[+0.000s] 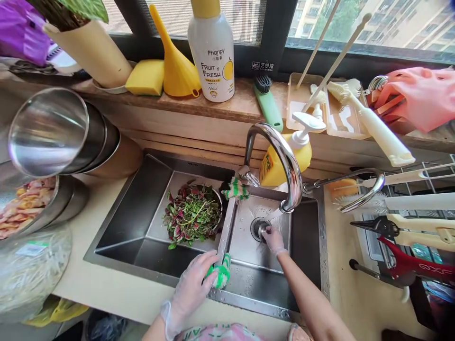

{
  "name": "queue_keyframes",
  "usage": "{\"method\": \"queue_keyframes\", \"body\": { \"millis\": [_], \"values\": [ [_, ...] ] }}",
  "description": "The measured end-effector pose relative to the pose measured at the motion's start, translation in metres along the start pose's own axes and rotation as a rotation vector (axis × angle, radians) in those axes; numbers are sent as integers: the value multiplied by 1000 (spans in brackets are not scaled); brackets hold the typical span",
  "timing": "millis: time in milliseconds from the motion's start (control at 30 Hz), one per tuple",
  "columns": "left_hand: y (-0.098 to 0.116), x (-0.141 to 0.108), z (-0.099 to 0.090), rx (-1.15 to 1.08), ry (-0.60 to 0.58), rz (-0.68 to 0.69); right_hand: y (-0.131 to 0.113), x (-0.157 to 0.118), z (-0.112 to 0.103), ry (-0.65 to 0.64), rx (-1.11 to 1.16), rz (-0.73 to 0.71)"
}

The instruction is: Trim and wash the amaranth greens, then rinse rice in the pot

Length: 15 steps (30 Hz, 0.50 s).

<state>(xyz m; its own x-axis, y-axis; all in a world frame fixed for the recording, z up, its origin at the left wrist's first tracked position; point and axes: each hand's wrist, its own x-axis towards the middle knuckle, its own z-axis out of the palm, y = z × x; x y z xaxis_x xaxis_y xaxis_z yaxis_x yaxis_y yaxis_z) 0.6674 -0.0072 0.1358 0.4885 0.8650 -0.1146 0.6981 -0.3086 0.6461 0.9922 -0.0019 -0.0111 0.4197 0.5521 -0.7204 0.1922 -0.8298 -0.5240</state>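
Observation:
In the right basin of the sink, my right hand, in a clear glove, pinches a round metal drain strainer at the drain hole. Water runs from the curved chrome faucet close by. My left hand, also gloved, lies with fingers stretched out at the front of the divider. A green-and-white striped cloth sits right beside its thumb and fingertips; whether they touch it I cannot tell. Leafy greens with red-purple leaves heap over a round container in the left basin.
A second striped cloth hangs over the divider's back end. Behind the faucet stands a yellow pump bottle. Metal pots and cut meat stand left. Scissors and brushes crowd the right rack. A white bottle occupies the sill.

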Motion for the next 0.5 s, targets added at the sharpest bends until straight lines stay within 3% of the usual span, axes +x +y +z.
{"method": "queue_keyframes", "body": {
  "millis": [167, 500],
  "values": [
    [0, 0, -1, 21, -5, 1, -10, 16, 15, 57, -252, -163],
    [-2, 9, 3, 4, -61, -27, -6, 22, 26, 58, -416, -153]
  ]
}}
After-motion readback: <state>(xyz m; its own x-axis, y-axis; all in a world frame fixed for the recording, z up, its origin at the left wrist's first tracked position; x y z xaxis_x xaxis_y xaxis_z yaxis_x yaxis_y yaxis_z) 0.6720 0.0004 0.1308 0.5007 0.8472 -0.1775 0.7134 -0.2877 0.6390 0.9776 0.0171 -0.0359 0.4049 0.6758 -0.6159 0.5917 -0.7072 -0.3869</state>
